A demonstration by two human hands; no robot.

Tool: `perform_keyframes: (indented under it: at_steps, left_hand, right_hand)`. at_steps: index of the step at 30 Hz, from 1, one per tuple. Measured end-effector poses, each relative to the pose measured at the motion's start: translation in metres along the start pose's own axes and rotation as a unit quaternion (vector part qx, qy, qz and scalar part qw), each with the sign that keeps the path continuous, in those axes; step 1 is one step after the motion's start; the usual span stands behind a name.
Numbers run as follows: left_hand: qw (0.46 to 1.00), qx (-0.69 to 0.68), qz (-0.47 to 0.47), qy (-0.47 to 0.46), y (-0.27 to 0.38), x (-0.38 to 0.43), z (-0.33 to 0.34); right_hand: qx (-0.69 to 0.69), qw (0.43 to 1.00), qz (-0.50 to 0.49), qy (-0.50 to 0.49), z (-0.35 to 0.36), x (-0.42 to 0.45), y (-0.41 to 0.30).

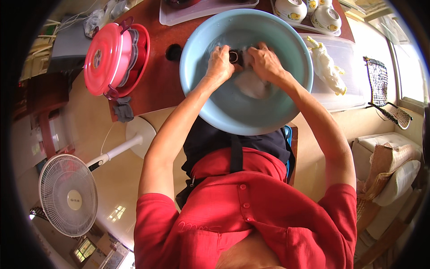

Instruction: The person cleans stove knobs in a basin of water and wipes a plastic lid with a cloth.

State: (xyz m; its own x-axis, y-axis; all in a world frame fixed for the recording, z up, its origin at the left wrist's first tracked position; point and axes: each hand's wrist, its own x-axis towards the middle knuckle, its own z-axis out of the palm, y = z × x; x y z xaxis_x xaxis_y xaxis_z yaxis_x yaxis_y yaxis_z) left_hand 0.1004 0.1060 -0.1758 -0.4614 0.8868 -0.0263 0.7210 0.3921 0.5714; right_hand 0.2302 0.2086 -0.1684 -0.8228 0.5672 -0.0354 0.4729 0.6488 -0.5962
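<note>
Before me is a round light-blue plastic basin [243, 116] with water in it. Both my hands are inside, near its far half. My left hand [220, 64] grips a small dark round object [234, 56] with a pale ring at its end, perhaps a small cup or lid. On the other side of it, my right hand [265, 63] has bent fingers around a whitish cloth [252, 84], pressed close to the dark object. Part of the cloth spreads under the water. The right fingertips and the far end of the dark object are hard to make out.
Left on the reddish table [161, 84] stand a pink lidded container [105, 59], a black round piece [173, 52] and a grey cloth [124, 110]. Rightward lie a cream cloth [326, 64] on a clear plastic lid [352, 74] and upturned bowls [290, 10]. A white fan [69, 195] stands left.
</note>
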Motion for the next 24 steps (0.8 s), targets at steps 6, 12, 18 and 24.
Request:
perform_keyframes:
  at_steps: [6, 12, 18, 24]
  left_hand:
    - [0.968, -0.244, -0.043, -0.029, -0.003, 0.011, 0.005]
    - [0.938, -0.329, -0.103, 0.024, -0.007, 0.009, 0.012]
    - [1.0, -0.022, 0.0, 0.012, -0.008, 0.005, 0.005]
    - [1.0, 0.008, 0.004, -0.004, -0.006, 0.009, 0.005]
  right_hand:
    - [0.159, 0.978, -0.11, 0.082, 0.025, 0.001, -0.01]
    - [0.081, 0.992, -0.081, 0.048, 0.035, 0.015, -0.009]
    - [-0.056, 0.995, 0.012, 0.081, 0.022, 0.014, -0.015]
    - [0.043, 0.987, -0.083, 0.127, 0.024, 0.012, 0.001]
